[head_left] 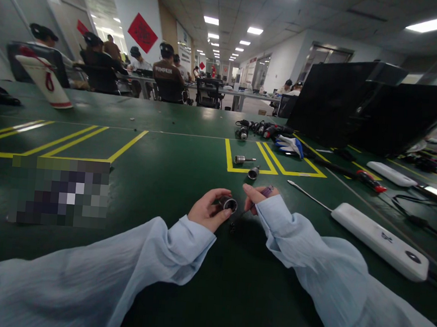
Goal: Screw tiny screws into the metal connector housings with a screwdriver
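The hands (208, 209) (258, 197) hold a metal cylinder (230, 205) and purple tool (267, 190)

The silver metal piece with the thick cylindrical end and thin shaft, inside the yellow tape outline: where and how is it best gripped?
Probably by the thick end of the silver metal piece, pinched across its round sides, coming from above and slightly left. It lies on its side, shaft pointing right, and a short dark metal cylinder sits close to that shaft.

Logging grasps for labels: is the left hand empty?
No, the left hand holds a hollow metal cylinder, with thumb and fingers around it.
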The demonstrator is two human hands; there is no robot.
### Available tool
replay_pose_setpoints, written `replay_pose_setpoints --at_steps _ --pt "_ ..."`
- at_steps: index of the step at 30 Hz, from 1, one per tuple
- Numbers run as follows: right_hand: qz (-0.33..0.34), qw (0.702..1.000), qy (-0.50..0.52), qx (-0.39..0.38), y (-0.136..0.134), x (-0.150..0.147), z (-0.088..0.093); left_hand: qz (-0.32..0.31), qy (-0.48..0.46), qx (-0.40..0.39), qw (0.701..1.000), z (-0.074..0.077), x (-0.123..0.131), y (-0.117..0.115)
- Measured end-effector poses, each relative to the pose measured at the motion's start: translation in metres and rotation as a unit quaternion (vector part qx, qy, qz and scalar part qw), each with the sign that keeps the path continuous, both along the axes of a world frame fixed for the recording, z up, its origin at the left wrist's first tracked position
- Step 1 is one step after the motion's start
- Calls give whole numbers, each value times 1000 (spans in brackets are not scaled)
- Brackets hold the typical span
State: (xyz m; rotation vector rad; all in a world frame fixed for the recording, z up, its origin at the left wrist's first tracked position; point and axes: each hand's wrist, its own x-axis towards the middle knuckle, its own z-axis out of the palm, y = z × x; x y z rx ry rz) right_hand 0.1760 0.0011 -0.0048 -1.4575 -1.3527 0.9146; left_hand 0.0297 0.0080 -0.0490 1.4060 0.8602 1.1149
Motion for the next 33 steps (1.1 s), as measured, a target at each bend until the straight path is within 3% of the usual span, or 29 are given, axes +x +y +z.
replay_pose_setpoints --at_steps 3,6,11,13,15,17,20,25,28,33 --pt "-7 999 -24 20 2 1 -3 14 1 3 1000 2 0 -1" --pt "-16 1000 1 -14 8 2 -8 40 5 -13 999 5 -3 3" --pt "17 970 210 -124 18 4 -17 98 11 -35 994 6 -13 20" --pt "35 948 300 -104 19 4 -18 115 10 -40 993 6 -15 25" --pt "43 942 328 -58 18 4 -17 119 4 -48 992 7 -16 26" --pt "34 960 279 5 14 3 -16 116 -3 -55 992 8 -16 25" --pt "27 982 124 139 7 -1 -17 116 -7 -57 992 9 -14 23" --pt "68 920 -58 381 4 -8 -26 123 -6 -48 991 8 -13 24" --pt "96 894 -91 427 6 -9 -30 135 18 -45 990 5 -13 26" --pt "118 878 -111 450 5 -7 -29 141 39 -43 988 0 -14 30"
